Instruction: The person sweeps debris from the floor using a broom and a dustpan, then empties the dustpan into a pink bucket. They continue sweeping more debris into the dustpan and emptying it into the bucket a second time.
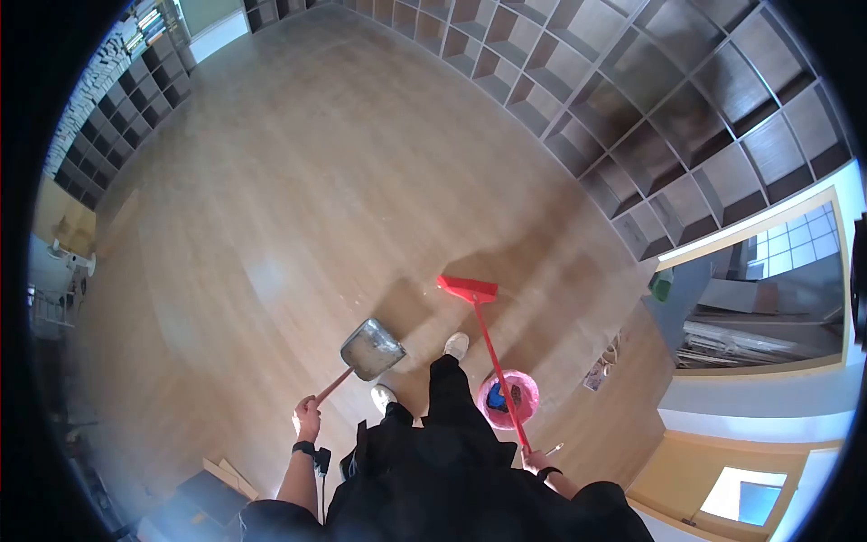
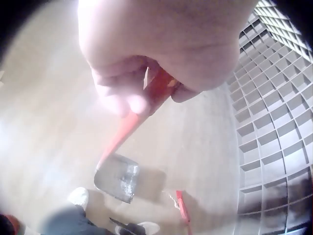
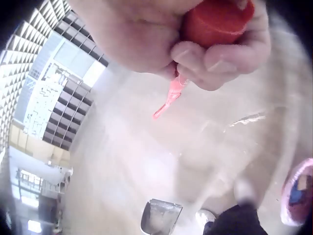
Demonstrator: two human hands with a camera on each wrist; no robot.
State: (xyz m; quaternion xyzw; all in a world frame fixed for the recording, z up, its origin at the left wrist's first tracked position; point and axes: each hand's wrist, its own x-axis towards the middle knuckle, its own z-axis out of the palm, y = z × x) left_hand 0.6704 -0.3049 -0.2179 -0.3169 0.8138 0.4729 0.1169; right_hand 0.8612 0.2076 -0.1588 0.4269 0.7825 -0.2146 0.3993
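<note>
In the head view my left hand (image 1: 307,419) grips the reddish handle of a dustpan (image 1: 373,349). Its grey, dusty scoop hangs low in front of my left shoe, and the left wrist view shows my fingers curled round the handle. My right hand (image 1: 535,460) holds the end of a long red broom handle (image 1: 493,348). At its far end the red broom head (image 1: 467,288) lies low over the floor, ahead of my right shoe and right of the dustpan. The right wrist view shows the fingers wrapped round the red handle end (image 3: 217,24).
A pink-rimmed bin (image 1: 529,417) with rubbish inside stands by my right leg, under the broom handle. Small litter (image 1: 596,372) lies on the wood floor to its right. Cube shelves (image 1: 578,72) line the far right wall, and a doorway shows stacked boards (image 1: 745,346).
</note>
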